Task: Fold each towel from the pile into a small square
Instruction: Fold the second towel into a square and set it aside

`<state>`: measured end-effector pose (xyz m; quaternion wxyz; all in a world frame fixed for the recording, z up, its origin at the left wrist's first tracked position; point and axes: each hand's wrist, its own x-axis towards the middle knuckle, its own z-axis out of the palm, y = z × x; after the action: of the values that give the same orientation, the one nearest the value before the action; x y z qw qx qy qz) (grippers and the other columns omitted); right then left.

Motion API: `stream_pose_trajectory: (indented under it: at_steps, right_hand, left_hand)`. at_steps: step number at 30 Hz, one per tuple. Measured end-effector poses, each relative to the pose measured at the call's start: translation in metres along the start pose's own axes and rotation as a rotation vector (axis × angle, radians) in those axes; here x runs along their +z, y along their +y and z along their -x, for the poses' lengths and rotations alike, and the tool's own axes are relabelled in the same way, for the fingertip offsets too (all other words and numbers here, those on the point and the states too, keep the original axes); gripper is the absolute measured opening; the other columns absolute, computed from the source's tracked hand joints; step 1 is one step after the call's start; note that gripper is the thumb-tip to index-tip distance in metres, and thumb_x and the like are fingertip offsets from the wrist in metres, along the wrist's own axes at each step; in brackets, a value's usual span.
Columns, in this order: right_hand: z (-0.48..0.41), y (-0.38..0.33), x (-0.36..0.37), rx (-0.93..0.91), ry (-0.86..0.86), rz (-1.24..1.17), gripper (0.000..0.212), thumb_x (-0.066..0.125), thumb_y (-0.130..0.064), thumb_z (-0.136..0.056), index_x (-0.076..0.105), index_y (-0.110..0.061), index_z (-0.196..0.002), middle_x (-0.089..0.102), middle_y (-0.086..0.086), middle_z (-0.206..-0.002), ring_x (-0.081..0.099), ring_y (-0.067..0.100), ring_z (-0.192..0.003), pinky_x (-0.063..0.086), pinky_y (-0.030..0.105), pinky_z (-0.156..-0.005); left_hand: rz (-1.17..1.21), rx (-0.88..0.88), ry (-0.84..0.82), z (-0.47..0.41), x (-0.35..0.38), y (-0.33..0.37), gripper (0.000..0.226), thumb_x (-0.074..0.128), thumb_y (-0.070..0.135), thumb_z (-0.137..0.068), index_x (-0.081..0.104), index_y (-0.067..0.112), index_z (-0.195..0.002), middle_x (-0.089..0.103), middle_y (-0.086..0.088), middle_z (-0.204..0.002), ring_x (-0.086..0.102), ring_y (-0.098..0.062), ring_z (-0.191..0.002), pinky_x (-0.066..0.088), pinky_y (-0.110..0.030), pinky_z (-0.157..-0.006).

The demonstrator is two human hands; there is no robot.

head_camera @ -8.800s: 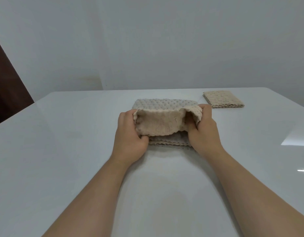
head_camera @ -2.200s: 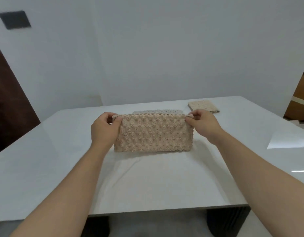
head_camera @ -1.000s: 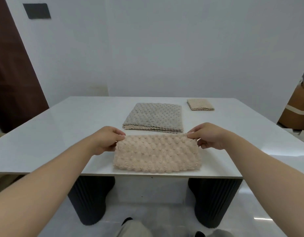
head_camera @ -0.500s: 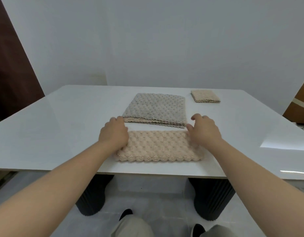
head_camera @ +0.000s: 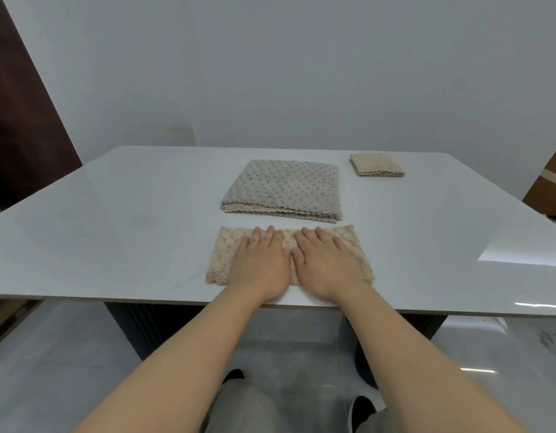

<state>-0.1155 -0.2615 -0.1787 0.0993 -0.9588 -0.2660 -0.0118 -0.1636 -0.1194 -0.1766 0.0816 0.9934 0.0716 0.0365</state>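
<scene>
White glossy surface (head_camera: pixel 114 229) holds a half-folded beige towel (head_camera: pixel 222 256) at its near edge; left hand (head_camera: pixel 259 265) and right hand (head_camera: pixel 330 265) press it flat, fingers (head_camera: pixel 270 234) straight, gripping nothing. On so slick a top, smoothing may drag the layers askew or nudge the towel off the edge.

A: How much of the beige towel (head_camera: pixel 222 260) shows?
B: Only its two ends. The left hand (head_camera: pixel 259 265) and the right hand (head_camera: pixel 328 264) cover its middle.
A: And the pile (head_camera: pixel 283 189)?
B: Its towels cannot be counted; only a grey top and a beige edge show. The worktop (head_camera: pixel 114 229) runs off both sides of the view, and the right edge cuts off the brown box (head_camera: pixel 551 185).
</scene>
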Motion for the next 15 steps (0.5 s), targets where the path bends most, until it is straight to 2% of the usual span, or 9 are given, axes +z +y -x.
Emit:
stream_pose_trajectory:
  at_steps: [10,15]
  right_hand:
    - [0.002,0.024,-0.009,0.116,-0.053,-0.038,0.062,0.007,-0.05,-0.105,0.006,-0.025,-0.163,0.0,-0.003,-0.17,-0.004,0.019,-0.156,-0.001,0.043,-0.126]
    - [0.007,0.037,-0.013,0.183,-0.071,-0.035,0.063,0.005,-0.049,-0.105,0.003,-0.025,-0.162,-0.004,-0.005,-0.17,-0.007,0.018,-0.156,-0.002,0.05,-0.125]
  left_hand:
    - [0.005,-0.072,-0.054,0.004,-0.008,-0.038,0.063,0.005,0.052,-0.105,0.0,0.027,-0.162,-0.006,0.004,-0.17,-0.007,-0.021,-0.156,-0.002,-0.045,-0.126]
    - [-0.026,-0.128,-0.074,0.009,-0.012,-0.053,0.063,0.005,0.053,-0.104,-0.002,0.028,-0.162,-0.007,0.005,-0.17,-0.011,-0.024,-0.156,-0.005,-0.049,-0.125]
